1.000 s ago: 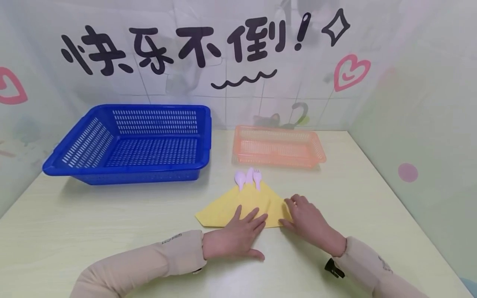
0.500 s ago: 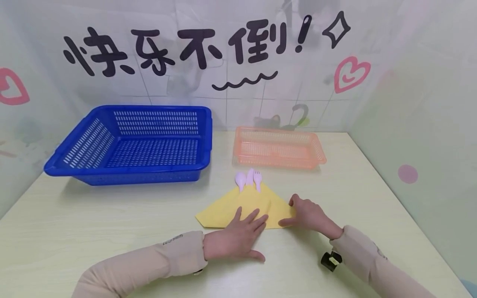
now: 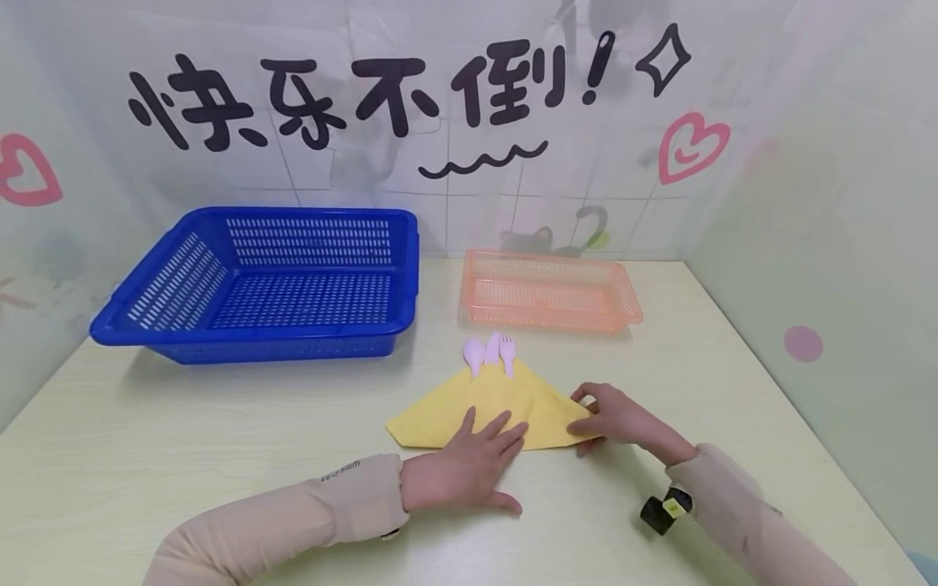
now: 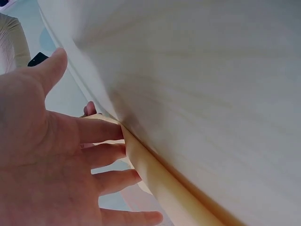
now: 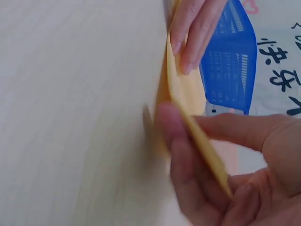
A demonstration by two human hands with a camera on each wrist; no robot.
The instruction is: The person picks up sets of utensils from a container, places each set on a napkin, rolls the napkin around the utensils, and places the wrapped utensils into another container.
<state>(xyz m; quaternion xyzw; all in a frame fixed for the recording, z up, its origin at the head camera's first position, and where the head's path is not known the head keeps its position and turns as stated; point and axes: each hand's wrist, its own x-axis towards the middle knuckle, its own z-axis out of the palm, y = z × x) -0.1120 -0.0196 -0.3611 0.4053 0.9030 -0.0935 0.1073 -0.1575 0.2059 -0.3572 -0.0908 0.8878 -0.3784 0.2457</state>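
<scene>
A folded yellow cloth napkin (image 3: 498,392) lies on the table. Out of its top edge stick the heads of a pale pink spoon (image 3: 474,352), a knife (image 3: 493,347) and a fork (image 3: 508,351); their handles are hidden in the folds. My left hand (image 3: 472,464) rests on the napkin's front middle, fingers straight and spread. At the right corner my right hand (image 3: 615,417) pinches the cloth; in the right wrist view the napkin (image 5: 207,146) runs between thumb and fingers, lifted off the table there. From the left wrist, the left hand (image 4: 51,146) has its fingertips over the cloth's edge.
At the back left stands a large blue plastic basket (image 3: 406,325). A smaller pink-orange basket (image 3: 542,313) sits behind the cutlery. A printed curtain (image 3: 352,175) closes off the back of the table (image 3: 242,431).
My right hand has shifted slightly right, and its thumb and fingers now take the napkin's right corner and raise it. The left hand, cutlery and baskets have stayed put.
</scene>
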